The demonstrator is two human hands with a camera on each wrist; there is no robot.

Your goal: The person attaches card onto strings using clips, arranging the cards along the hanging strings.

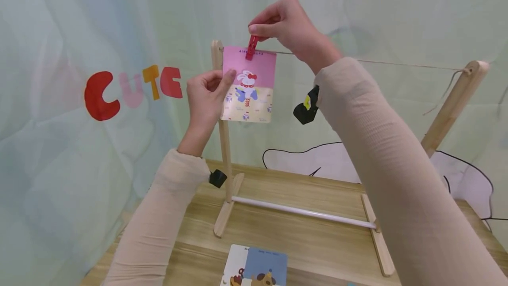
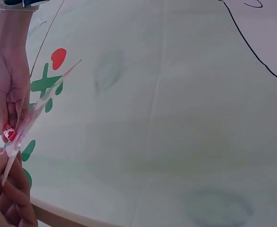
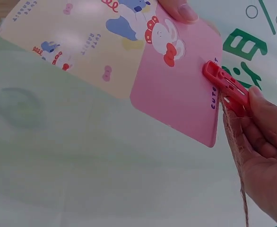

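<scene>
Rabbit card (image 1: 259,67) pinched at one edge, pegged at the top

Both arms reach forward and up in beige, finely ribbed sleeves (image 1: 369,131). The right arm rises higher, its wrist bent so that the right hand (image 1: 285,23) hangs over the card's upper edge. The left forearm slants up from below, bringing the left hand (image 1: 207,96) to the card's left side.

The left hand is nearly closed, with the thumb flat on the card's printed front and the other fingers curled behind. The right hand keeps a narrow pinch, thumb against fingertips, on the tail of a red clothespin (image 1: 252,48), whose nose lies over the card's top edge.

The card stands upright at the twine (image 1: 381,62), close to the left wooden post (image 1: 225,158). It is thin and stiff, round-cornered, pink above and cream below, printed with a white rabbit in a red bow. The clothespin looks like glossy plastic; the twine is brown and fuzzy. Pale, round-topped posts and a smooth white rod (image 1: 301,211) form the stand on a wood-grain tabletop (image 1: 317,255).
</scene>
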